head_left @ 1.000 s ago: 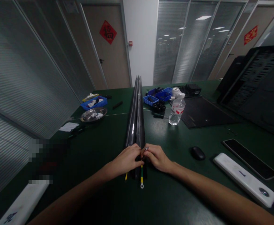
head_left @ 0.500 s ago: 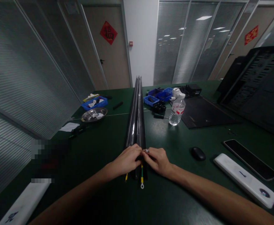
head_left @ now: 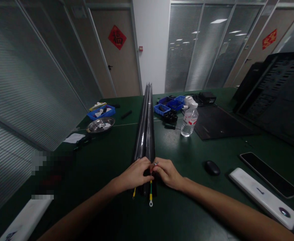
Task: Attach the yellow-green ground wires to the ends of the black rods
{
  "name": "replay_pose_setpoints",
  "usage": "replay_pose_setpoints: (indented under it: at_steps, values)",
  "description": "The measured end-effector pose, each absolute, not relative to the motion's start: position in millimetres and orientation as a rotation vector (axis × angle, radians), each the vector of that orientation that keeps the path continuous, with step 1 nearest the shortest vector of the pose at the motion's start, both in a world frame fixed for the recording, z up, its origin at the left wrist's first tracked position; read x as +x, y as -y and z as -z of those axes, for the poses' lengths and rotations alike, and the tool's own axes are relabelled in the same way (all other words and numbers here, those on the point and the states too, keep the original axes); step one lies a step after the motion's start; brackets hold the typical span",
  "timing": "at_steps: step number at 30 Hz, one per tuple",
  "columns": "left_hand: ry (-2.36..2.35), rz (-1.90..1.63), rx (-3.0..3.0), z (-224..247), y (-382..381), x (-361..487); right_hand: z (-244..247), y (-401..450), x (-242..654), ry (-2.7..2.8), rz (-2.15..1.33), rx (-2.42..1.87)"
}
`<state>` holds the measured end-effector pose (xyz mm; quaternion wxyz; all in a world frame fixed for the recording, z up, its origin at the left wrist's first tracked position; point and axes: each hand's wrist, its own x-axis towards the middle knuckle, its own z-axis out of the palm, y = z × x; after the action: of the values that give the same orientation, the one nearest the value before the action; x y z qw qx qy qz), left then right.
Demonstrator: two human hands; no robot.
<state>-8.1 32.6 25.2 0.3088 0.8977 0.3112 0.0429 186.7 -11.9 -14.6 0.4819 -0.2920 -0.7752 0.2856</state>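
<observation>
Two long black profiles [head_left: 141,144], glossy as if wrapped in clear film, lie side by side and run away from me across the table. My left hand [head_left: 136,172] rests over their near end, its fingers curled and its thumb beside a yellow-green wire. That wire [head_left: 151,189] hangs out below the fingers and ends in a ring terminal [head_left: 151,203]. Another yellow wire end [head_left: 134,193] pokes out to the left. My right hand [head_left: 168,173] meets the left fingertips, pinched closed at a small shiny metal piece [head_left: 156,163]. The fingers hide what the left hand grips.
On the right are a water bottle [head_left: 189,121], a black mouse [head_left: 212,168], a phone [head_left: 270,174] and a white device [head_left: 262,197]. Blue bins [head_left: 162,109] and a screwdriver [head_left: 170,126] lie beyond. Left stand a metal dish [head_left: 101,125] and a blue tray [head_left: 101,112].
The small metal piece at my right fingertips has tilted. My hands have shifted slightly, and the ring terminal sits a little lower in view. Both hands stay at the profiles' near end.
</observation>
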Motion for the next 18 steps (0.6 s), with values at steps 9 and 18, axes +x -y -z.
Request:
replay_pose_setpoints:
  at_steps: [9, 18]
  values:
    - [-0.811, -0.080, 2.294, -32, -34, -5, 16, 13, 188, 1.944, -0.651, -0.813]
    - [-0.832, -0.155, 2.355, -14, -36, -10, 20, 25, 178, 1.895, -0.356, -0.927]
